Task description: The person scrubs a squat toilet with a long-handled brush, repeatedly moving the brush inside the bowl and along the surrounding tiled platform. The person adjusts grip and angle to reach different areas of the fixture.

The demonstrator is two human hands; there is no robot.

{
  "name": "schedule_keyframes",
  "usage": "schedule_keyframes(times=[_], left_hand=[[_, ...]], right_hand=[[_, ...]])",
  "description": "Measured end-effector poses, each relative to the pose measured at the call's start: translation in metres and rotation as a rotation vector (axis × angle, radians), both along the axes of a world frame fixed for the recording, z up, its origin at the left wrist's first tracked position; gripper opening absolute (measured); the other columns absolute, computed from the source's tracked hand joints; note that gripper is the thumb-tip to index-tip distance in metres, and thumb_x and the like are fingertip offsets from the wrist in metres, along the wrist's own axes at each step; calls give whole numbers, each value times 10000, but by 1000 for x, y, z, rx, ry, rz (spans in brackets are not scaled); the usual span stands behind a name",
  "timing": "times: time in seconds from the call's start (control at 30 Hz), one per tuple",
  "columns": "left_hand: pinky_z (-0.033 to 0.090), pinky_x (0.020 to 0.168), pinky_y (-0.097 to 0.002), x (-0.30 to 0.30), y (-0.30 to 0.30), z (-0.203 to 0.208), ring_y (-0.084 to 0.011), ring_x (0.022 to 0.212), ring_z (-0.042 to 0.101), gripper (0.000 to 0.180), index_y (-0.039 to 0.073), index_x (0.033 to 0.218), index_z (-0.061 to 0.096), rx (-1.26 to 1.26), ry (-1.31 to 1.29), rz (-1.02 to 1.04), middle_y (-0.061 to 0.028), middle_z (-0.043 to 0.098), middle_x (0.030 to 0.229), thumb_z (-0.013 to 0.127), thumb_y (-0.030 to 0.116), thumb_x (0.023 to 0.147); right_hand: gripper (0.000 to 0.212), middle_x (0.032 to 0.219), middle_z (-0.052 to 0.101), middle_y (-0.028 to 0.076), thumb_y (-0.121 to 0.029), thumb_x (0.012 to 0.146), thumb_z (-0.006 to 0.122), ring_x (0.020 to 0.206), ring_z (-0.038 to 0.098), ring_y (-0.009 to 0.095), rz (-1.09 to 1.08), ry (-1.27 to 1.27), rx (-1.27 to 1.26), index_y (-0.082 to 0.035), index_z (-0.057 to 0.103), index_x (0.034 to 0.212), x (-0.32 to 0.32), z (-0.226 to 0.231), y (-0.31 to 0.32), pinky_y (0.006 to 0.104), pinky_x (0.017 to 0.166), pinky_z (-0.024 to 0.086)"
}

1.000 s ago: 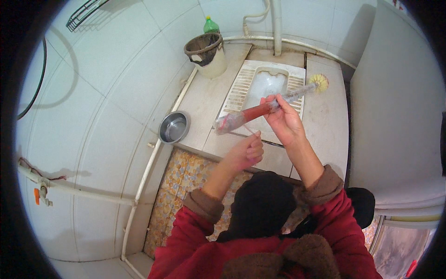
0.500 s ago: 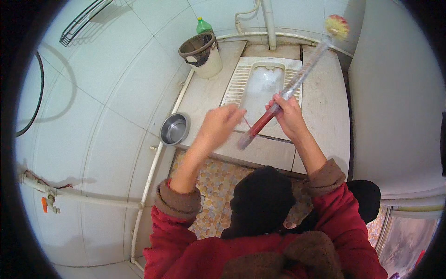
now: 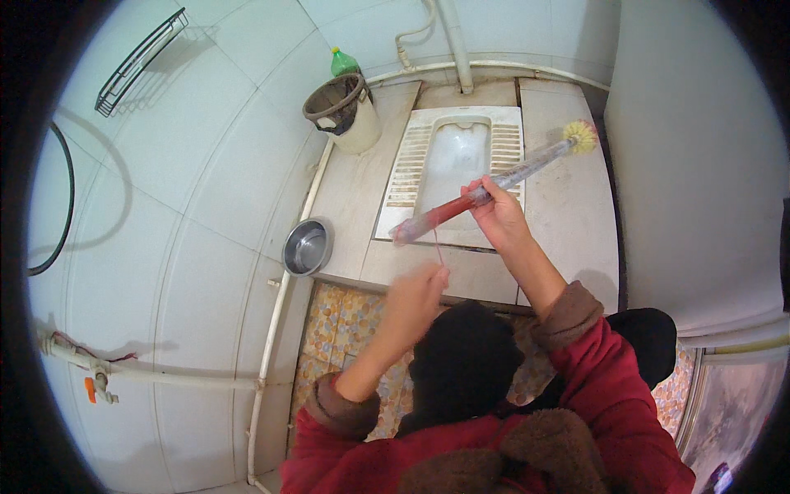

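The right hand (image 3: 499,217) grasps a long-handled brush (image 3: 450,209) around the middle of its handle, with the fingers wrapped about it. The brush is held at a slant over the squat toilet (image 3: 397,188): its pale yellow bristle head (image 3: 580,137) points to the far right, above the stone slabs (image 3: 568,222), and its handle end lies nearer and to the left, above the near left corner of the toilet. The handle is dark red in part, with clear plastic around both the end and the shaft.

The left hand (image 3: 415,298), blurred, is nearer than the brush and apart from it. Its fingertips pinch a thin pink cord (image 3: 439,248), which runs up to the handle and touches it near the wrapped end.

To the left, a metal bowl (image 3: 308,249) sits at the edge of the slabs, beside a white pipe (image 3: 271,339). At the far left of the slabs stands a pale bin (image 3: 360,132) with a dark liner, and just behind it a green bottle (image 3: 343,62). Nearest, below the slabs, is a pebble-patterned floor (image 3: 329,321).
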State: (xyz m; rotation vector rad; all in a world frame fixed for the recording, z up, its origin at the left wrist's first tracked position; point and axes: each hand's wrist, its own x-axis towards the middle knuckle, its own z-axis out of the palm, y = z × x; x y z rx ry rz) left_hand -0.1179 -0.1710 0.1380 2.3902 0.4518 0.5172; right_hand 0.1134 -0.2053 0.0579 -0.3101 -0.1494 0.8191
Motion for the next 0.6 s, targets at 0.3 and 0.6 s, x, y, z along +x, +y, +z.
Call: schedule_keyframes(times=[0.3,0.6], left_hand=[[469,625,-374,47,81,27,-214,714,626,212,27,921,641,93,87,18,-120,640,771,598,219,1002],[595,749,-322,13,60,-50,-230,868,678,391,-2,1317,501,-1661,66,119,-164,655,1170,529,278,1046]], right_hand=[[135,891,628,80,-151,1010,598,906,638,225,144,-132,-64,-20,583,980,-24,14,-2,403,891,540],[182,776,578,55,-204,946,630,747,578,204,278,106,-140,-73,570,833,-40,-28,31,364,764,494]])
